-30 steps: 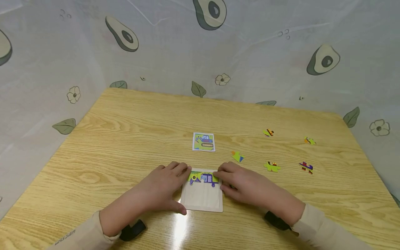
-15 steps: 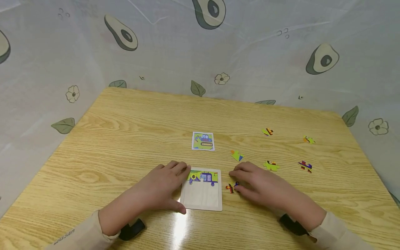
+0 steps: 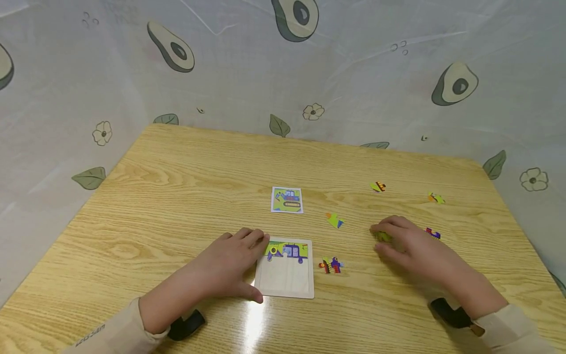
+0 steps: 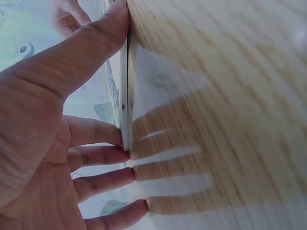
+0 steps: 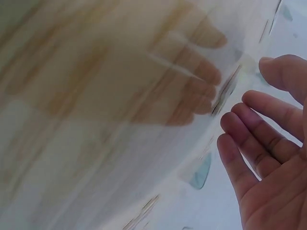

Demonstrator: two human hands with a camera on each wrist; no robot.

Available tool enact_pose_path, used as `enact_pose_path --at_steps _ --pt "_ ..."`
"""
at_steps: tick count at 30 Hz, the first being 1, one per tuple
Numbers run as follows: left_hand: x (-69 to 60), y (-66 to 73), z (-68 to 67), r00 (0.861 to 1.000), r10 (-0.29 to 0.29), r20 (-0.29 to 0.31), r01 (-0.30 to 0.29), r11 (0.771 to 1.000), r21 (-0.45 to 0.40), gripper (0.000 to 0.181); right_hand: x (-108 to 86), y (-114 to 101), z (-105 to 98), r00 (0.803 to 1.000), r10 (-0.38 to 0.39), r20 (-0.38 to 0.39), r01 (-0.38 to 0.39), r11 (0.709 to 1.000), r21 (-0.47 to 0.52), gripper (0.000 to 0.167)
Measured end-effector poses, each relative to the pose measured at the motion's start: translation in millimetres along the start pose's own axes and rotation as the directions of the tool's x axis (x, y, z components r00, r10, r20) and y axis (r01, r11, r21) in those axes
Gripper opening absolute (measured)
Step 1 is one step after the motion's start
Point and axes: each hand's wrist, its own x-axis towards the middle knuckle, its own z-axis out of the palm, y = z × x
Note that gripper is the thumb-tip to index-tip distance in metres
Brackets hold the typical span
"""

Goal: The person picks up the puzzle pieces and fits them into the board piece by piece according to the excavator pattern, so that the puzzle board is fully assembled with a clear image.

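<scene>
A square puzzle tray [image 3: 285, 280] has colourful pieces along its top inside edge. My left hand [image 3: 230, 268] rests at the tray's left side, fingertips at the upper left corner and thumb by the lower left; the left wrist view shows thumb and fingers against the tray edge [image 4: 124, 96]. Over a green piece [image 3: 383, 237] at the right is my right hand [image 3: 413, 248], which partly hides it. In the right wrist view the fingers [image 5: 259, 129] are relaxed, apart from the thumb, with nothing between them.
A picture card [image 3: 287, 200] lies behind the tray. Just right of the tray are dark blue and red pieces [image 3: 337, 265]. Other loose pieces lie farther out: green-blue [image 3: 335, 220], striped [image 3: 379, 187], green-orange [image 3: 437, 198] and purple-red [image 3: 433, 233]. A patterned sheet hangs behind the table.
My right hand has left the tray's right edge and moved right to the green piece, uncovering the dark blue and red pieces. My left hand has stayed at the tray.
</scene>
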Motion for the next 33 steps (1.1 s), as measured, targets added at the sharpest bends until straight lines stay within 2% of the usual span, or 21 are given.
enact_pose_path --at_steps 4,10,19,27,33 --pt "0.0 -0.9 0.8 1.000 0.003 -0.006 -0.003 1.000 0.003 0.117 -4.9 19.0 -3.3 1.000 0.010 -0.013 -0.010 1.000 0.000 0.035" --pt "-0.8 -1.3 1.9 1.000 0.005 -0.012 -0.005 1.000 0.010 0.117 -13.1 47.9 -4.4 0.995 -0.007 -0.102 0.005 1.000 -0.018 0.034" --pt "-1.9 -1.5 1.9 1.000 0.007 -0.017 -0.007 1.000 0.017 0.117 -15.0 94.4 -9.1 0.984 0.054 -0.171 -0.064 0.997 -0.054 0.029" --pt "-1.3 -0.8 2.1 1.000 0.012 -0.022 -0.011 1.000 0.027 0.117 -10.2 134.9 -30.6 0.965 0.235 -0.117 -0.241 0.970 -0.038 0.037" --pt "-1.0 -1.3 2.2 1.000 0.010 -0.024 -0.009 1.000 0.021 0.116 -8.7 156.9 -39.6 0.957 0.281 -0.076 -0.283 0.959 -0.010 0.041"
